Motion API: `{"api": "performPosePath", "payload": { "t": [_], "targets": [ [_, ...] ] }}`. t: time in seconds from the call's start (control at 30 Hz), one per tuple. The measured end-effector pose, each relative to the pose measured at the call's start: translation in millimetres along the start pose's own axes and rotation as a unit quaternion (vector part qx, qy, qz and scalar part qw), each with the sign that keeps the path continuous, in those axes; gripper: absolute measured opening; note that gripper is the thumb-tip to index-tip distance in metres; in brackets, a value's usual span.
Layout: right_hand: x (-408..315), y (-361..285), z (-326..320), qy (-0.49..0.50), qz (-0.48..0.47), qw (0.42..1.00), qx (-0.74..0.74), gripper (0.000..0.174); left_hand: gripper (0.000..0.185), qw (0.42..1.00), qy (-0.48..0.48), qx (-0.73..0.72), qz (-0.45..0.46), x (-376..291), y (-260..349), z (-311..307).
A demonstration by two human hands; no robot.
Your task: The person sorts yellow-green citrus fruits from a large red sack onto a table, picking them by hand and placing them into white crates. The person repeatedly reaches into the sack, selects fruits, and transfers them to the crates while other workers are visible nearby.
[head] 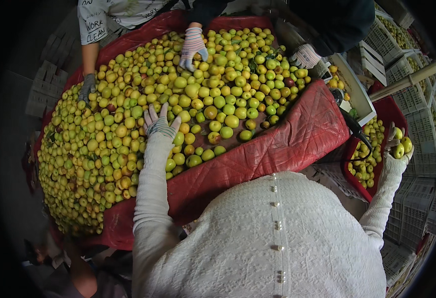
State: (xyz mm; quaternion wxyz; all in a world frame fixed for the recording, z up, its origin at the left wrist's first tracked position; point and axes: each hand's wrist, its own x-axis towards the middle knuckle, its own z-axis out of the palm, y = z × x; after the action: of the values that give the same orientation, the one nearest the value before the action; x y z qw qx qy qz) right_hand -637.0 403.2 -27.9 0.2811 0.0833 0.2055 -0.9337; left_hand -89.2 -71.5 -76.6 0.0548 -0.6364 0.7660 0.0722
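Observation:
A broad heap of small round yellow-green fruits (121, 130), perhaps jujubes or small apples, lies on a red woven tarp (255, 160). Some fruits have a brown or reddish blush. My left hand (161, 122), in a striped glove that leaves the fingertips bare, rests on the heap with its fingers spread and grips nothing. Far out to the right, my right hand (400, 149) holds three fruits (398, 150) in its palm, fingers curled around them. That hand is beside and partly over a red-lined container (400, 111) of similar fruits.
Across the heap, co-workers' gloved hands touch fruits: a striped glove (193, 48) and a grey glove (87, 88). Another gloved hand (305, 56) is near a white tray (359, 100). Stacked plastic crates (421, 134) line the right. A black cable (356, 126) hangs by the container.

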Motion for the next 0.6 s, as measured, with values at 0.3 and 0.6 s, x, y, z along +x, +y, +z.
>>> {"api": "performPosePath", "payload": {
  "t": [0.3,0.6],
  "targets": [
    [34,-44,-90,0.300,-0.197,0.893,-0.271,0.069,0.088,0.993,-0.022,0.060,0.103,7,51,10],
    [65,122,59,-0.070,-0.043,0.851,-0.518,0.050,0.084,0.976,-0.060,0.028,0.205,-35,97,29]
  ]
}}
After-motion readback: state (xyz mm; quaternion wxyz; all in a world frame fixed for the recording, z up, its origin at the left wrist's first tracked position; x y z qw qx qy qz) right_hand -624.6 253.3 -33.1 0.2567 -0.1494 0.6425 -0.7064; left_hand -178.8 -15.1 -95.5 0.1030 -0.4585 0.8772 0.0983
